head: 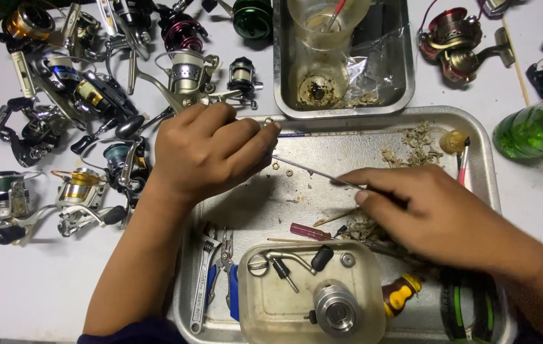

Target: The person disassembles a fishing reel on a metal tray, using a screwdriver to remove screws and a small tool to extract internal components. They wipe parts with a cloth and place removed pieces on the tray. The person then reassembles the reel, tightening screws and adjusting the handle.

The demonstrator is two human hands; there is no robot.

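Reels everywhere on this bench. Left hand (204, 153) is pinched shut on a tiny ring-like part (270, 122) over the steel tray (485, 165); right hand (421, 210) is closed round a thin metal rod (313, 172) aimed at it. I'd keep the rod low and steady, since small washers (289, 172) slide on that smooth, grimy tray. Plastic tub (252, 306) holds a shiny spool (336, 312).

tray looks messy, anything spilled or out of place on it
Yes. Pale crumbly debris is strewn over the tray, mostly at its far right corner and under the right hand. A few small washers lie loose near the left hand. Nothing looks broken or tipped over.
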